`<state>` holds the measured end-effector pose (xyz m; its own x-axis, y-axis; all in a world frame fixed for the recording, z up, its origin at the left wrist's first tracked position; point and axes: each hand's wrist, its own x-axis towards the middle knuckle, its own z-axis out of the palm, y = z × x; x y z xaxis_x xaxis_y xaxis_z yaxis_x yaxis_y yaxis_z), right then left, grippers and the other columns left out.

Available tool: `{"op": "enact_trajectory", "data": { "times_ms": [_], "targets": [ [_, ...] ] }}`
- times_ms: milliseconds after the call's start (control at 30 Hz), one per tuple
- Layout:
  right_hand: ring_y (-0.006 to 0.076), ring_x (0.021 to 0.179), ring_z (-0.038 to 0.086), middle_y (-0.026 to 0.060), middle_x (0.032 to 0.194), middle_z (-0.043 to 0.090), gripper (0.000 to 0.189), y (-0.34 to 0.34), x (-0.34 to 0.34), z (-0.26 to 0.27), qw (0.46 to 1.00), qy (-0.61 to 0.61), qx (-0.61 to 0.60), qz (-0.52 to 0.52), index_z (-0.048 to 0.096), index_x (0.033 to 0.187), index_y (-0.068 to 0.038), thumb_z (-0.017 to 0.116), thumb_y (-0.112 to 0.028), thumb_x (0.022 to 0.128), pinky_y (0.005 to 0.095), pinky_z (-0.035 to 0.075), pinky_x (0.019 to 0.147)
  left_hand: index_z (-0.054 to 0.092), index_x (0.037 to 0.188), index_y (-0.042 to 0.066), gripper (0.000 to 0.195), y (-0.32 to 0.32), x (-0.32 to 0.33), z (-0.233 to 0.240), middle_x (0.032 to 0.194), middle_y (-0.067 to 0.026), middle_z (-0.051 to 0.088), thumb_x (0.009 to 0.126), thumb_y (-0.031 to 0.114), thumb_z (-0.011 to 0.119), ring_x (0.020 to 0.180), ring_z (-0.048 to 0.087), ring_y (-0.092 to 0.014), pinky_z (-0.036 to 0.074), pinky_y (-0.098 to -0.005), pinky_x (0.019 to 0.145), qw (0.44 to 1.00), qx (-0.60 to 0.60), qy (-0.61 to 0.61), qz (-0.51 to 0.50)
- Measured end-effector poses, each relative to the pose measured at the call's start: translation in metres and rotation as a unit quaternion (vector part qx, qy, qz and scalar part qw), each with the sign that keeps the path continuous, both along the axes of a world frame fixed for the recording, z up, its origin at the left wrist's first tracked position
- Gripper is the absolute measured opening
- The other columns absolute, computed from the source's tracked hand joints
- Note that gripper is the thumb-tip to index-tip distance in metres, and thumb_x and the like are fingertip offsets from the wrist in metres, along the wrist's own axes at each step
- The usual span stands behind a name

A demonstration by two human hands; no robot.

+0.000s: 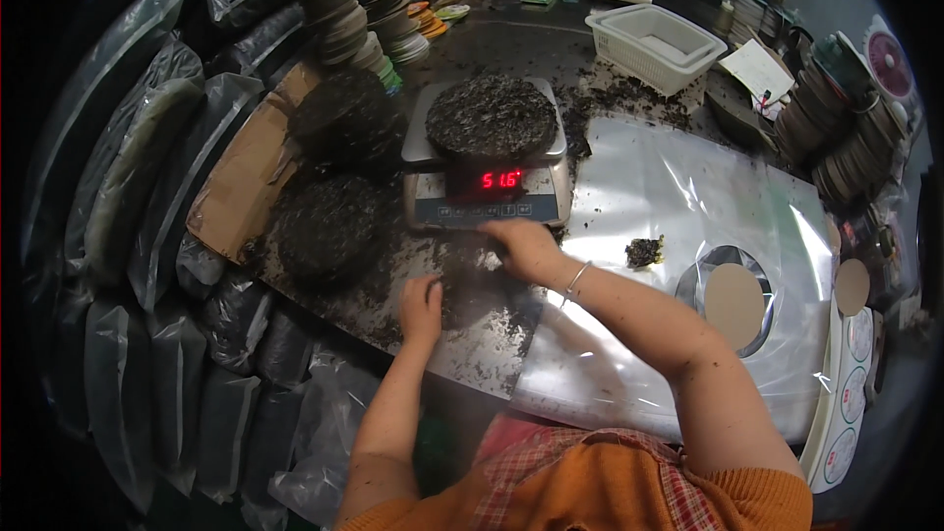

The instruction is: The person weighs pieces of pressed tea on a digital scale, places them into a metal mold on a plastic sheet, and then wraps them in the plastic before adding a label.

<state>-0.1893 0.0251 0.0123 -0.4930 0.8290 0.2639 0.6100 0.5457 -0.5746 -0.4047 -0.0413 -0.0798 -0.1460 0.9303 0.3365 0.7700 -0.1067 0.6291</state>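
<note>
A round cake of dark dried flakes (490,114), seaweed by its look, lies on the steel pan of a digital scale (483,212) with a lit red display. My right hand (527,249) is at the scale's front edge, its fingers pointing left; something dark shows below it. Lower and to the left, my left hand (418,317) hovers over the flake-strewn table, fingers partly curled, with a dark bit near the fingertips. Whether either hand grips anything is unclear. Dark round cakes (332,225) lie left of the scale, with more (343,118) behind them.
Clear plastic sheeting (634,192) covers the right side, bearing a small dark clump (644,252) and a cardboard disc (734,306). A white plastic basket (649,63) stands behind. Cardboard (240,169) borders the left, near filled plastic bags (118,383). Disc stacks (332,7) rise at back left.
</note>
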Motion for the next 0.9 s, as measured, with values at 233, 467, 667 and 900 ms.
{"op": "enact_trajectory", "data": {
  "times_ms": [233,467,667,900],
  "targets": [
    [0.0294,0.085,0.061,0.0111,0.084,0.059,0.026,-0.032,-0.025,-0.042,0.947,-0.223,0.1,0.209,0.059,0.105,-0.013,0.049,-0.011,0.081,0.0394,0.051,0.07,0.059,0.102,0.006,0.025,0.018,-0.009,-0.015,0.097,-0.0095,0.054,0.088,0.025,0.054,0.088,0.054,-0.023,0.043,-0.0322,0.077,0.996,-0.038,-0.073,0.042],
    [0.0281,0.086,0.06,0.0109,0.091,0.058,0.018,-0.013,-0.005,-0.02,0.95,-0.244,0.056,0.184,0.059,0.09,-0.007,0.046,-0.015,0.079,0.0376,0.051,0.068,0.051,0.117,0.008,0.049,0.092,0.03,0.128,0.118,-0.0135,0.049,0.077,0.031,0.064,0.114,0.043,-0.034,0.035,-0.0415,0.094,0.953,0.263,0.144,-0.052],
    [0.028,0.095,0.058,0.0115,0.1,0.057,0.028,-0.027,-0.013,-0.046,0.957,-0.242,0.07,0.146,0.059,0.105,-0.01,0.055,-0.012,0.078,0.0403,0.05,0.075,0.052,0.119,0.009,0.06,0.171,0.108,0.157,0.122,-0.0107,0.05,0.069,0.038,0.07,0.111,0.049,-0.03,0.04,-0.0374,0.092,0.921,-0.009,0.348,-0.177],
    [0.0295,0.082,0.061,0.0149,0.083,0.06,0.019,-0.046,-0.016,-0.033,0.954,-0.227,0.042,0.192,0.059,0.09,-0.003,0.054,-0.013,0.075,0.0389,0.05,0.066,0.058,0.11,0.009,0.04,0.177,0.114,0.179,0.103,-0.0148,0.061,0.077,0.031,0.061,0.095,0.058,-0.031,0.046,-0.0389,0.083,0.912,-0.058,0.34,-0.224]
  ]
}}
